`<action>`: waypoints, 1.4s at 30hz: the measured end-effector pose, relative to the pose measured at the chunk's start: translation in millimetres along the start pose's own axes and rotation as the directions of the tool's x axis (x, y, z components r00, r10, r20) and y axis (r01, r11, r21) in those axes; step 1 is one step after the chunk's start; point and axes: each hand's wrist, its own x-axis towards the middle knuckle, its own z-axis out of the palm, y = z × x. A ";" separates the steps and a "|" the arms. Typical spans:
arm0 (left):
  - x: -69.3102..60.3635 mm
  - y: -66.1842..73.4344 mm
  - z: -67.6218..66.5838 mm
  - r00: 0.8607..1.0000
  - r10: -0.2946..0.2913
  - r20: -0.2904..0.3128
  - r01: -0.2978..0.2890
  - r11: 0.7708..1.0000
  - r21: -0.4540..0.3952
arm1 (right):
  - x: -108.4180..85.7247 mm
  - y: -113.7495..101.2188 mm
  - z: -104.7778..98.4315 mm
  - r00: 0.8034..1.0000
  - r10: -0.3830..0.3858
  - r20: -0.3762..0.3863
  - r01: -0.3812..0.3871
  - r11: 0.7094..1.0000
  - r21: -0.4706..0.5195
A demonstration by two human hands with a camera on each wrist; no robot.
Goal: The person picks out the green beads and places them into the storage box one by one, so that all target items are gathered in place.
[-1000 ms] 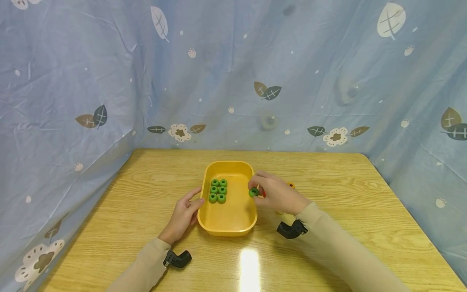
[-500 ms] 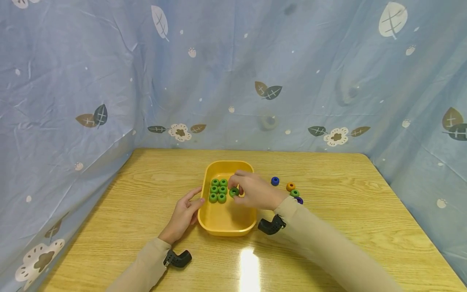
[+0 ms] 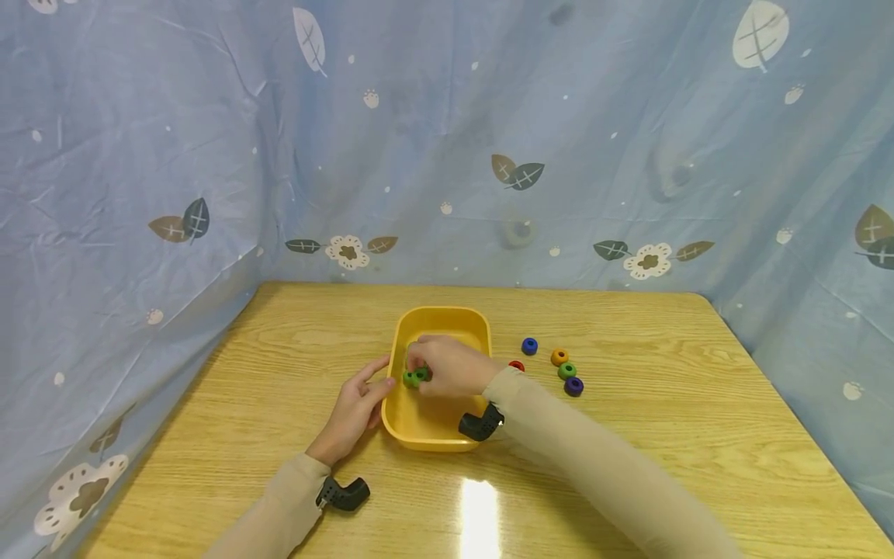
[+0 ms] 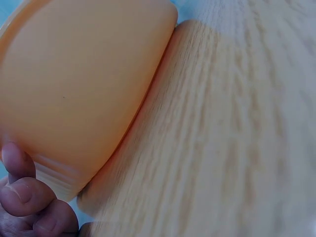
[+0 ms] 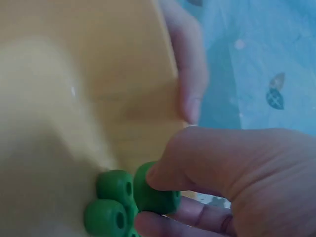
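My right hand (image 3: 454, 366) reaches over the yellow tray (image 3: 433, 446) and pinches a green bead (image 5: 156, 191) between thumb and fingers. Right against that bead, in the right wrist view, sit other green beads (image 5: 105, 217) on the tray floor. In the head view the hand covers most of them. My left hand (image 3: 355, 407) holds the tray's left wall, thumb at the rim and fingers along the outside. Curled fingers (image 4: 29, 197) show low beside the tray wall in the left wrist view.
Right of the tray lie a blue bead (image 3: 529, 346), an orange bead (image 3: 559, 356), a green bead (image 3: 567, 371) and a purple bead (image 3: 574, 387). A red bead (image 3: 517, 366) is partly hidden by the right sleeve. A patterned blue curtain (image 3: 447, 155) hangs behind the wooden table (image 3: 649, 373).
From the tray's right edge my right hand has moved left, carrying the green bead to the rows of green beads. The beads on the table have come into view. My left hand stays put.
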 end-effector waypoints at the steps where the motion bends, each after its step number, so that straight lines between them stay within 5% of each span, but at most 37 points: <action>1: 0.3 -0.3 0.0 1.000 0.000 0.001 0.000 1.000 0.002 | 2.6 0.1 1.5 1.000 0.000 0.017 0.000 1.000 0.004; 15: 1.0 -0.7 -1.0 1.000 -0.004 0.009 0.004 1.000 0.016 | 25.3 -4.6 14.3 0.988 0.009 0.154 -0.009 1.000 -0.001; 34: 1.0 -0.8 -0.1 1.000 -0.005 0.027 0.005 1.000 0.006 | 23.0 -0.1 18.2 0.988 0.080 0.135 -0.076 0.996 -0.038; 42: 2.1 -2.5 -0.1 1.000 0.004 0.017 -0.004 1.000 0.004 | 16.5 1.9 4.9 0.992 0.096 0.088 -0.099 0.995 0.030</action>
